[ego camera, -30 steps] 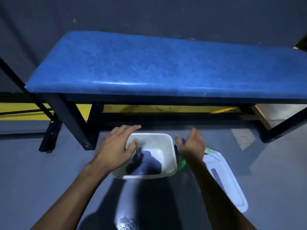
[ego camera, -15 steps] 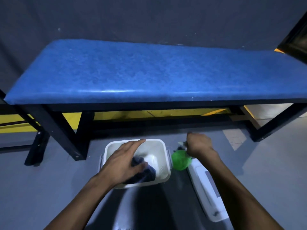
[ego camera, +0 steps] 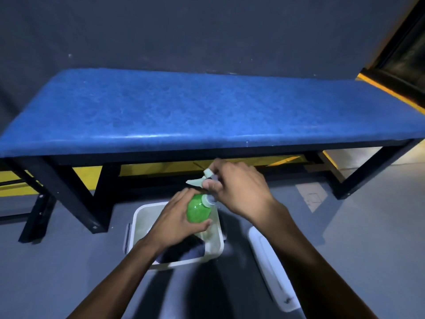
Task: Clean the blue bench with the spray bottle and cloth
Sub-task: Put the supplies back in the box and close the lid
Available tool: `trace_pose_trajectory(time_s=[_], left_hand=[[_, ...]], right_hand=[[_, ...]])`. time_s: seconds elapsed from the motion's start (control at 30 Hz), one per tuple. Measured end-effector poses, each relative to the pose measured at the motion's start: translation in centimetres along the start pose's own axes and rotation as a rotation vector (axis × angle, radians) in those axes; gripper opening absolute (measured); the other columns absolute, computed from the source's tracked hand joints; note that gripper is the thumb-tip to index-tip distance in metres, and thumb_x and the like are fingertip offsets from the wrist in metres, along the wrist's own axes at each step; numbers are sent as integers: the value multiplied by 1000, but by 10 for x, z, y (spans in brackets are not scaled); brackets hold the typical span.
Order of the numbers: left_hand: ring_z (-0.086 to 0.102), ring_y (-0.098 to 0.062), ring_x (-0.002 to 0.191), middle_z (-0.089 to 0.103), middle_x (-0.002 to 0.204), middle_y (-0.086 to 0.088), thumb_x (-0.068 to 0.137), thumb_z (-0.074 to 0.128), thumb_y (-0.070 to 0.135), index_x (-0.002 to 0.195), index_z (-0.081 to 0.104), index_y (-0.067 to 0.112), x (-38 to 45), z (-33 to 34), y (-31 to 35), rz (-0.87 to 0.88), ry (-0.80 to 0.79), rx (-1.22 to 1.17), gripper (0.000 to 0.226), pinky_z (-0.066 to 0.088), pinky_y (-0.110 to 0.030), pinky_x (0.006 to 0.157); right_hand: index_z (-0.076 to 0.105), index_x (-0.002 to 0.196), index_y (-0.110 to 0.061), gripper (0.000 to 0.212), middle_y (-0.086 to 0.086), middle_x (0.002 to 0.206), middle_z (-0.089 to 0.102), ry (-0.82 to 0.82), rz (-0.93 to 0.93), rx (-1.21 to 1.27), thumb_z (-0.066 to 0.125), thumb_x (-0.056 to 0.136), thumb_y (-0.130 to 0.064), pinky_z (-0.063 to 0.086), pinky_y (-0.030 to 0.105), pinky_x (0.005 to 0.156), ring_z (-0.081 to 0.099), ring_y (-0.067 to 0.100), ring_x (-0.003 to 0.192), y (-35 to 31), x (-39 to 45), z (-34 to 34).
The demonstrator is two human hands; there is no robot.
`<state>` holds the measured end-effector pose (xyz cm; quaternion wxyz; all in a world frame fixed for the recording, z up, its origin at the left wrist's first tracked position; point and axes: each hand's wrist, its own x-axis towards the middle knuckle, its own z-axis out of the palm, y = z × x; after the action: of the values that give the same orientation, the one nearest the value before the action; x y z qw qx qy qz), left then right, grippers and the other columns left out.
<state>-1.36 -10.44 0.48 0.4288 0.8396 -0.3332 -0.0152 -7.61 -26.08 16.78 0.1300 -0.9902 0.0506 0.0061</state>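
A long blue bench (ego camera: 207, 109) on a black metal frame (ego camera: 76, 192) spans the width of the view, its padded top bare and catching a streak of light along the near edge, set against a dark wall. Yellow floor markings (ego camera: 147, 169) show beneath it. On the grey floor in front of the bench sits a white plastic tub (ego camera: 135, 229), and a dark cloth (ego camera: 184, 249) lies bunched inside it at the near end, partly hidden by the left forearm. To the right of the tub, well clear of it, a flat white lid (ego camera: 271, 268) lies on the floor under the right forearm.

Above the tub, both hands meet on a green spray bottle (ego camera: 198, 209), which is held off the floor and tilted with its head toward the bench. The left hand (ego camera: 177, 217) wraps round the round green body from the left side, fingers over the top and thumb curled beneath. The right hand (ego camera: 239, 187) closes on the pale green trigger head (ego camera: 202, 178) from the right, fingers curled about the neck and nozzle, with the trigger lever sticking out to the left between the two hands. The bottle lies just below the bench's near edge in the view and does not touch the bench; neither hand touches the cloth, which rests directly below the left wrist.
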Motion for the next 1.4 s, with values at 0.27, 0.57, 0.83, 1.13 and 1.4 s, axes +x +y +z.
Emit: trace_pose_trajectory(time_s=[0.27,0.57,0.83,1.13,1.4], left_hand=[[52,-26,124,55,134,1,60,60,79,138,46,30,-33,0,-95,-350,-432,448,94,39,-34,101],[3,-21,157,10,170,-6,81,74,58,161,-1,27,-21,-2,-94,-378,-564,397,114,13,-28,122],[18,-11,154,27,165,10,67,29,95,156,23,42,-12,-36,-64,-196,-386,446,104,22,-26,120],[33,-7,146,37,158,16,80,42,83,152,31,44,-7,-26,-57,-271,-263,372,83,29,-25,117],[32,6,143,40,155,17,68,70,79,153,27,46,0,-12,-46,-429,-241,-137,101,32,-9,105]], right_hand=[[66,116,-28,44,-3,116,72,-117,297,105,61,90,-64,47,36,87,64,26,115,90,16,23],[57,134,-22,48,7,135,63,-334,464,-36,69,90,-39,48,32,97,60,28,124,222,50,139],[51,133,-22,59,8,136,57,-414,264,-86,78,80,-30,48,34,93,59,29,120,314,76,262],[59,79,-7,61,12,63,55,-99,74,-301,95,30,-11,49,37,37,56,32,40,329,82,334],[51,107,-28,39,-14,85,67,26,-36,468,76,85,-48,50,21,67,65,-1,74,164,73,177]])
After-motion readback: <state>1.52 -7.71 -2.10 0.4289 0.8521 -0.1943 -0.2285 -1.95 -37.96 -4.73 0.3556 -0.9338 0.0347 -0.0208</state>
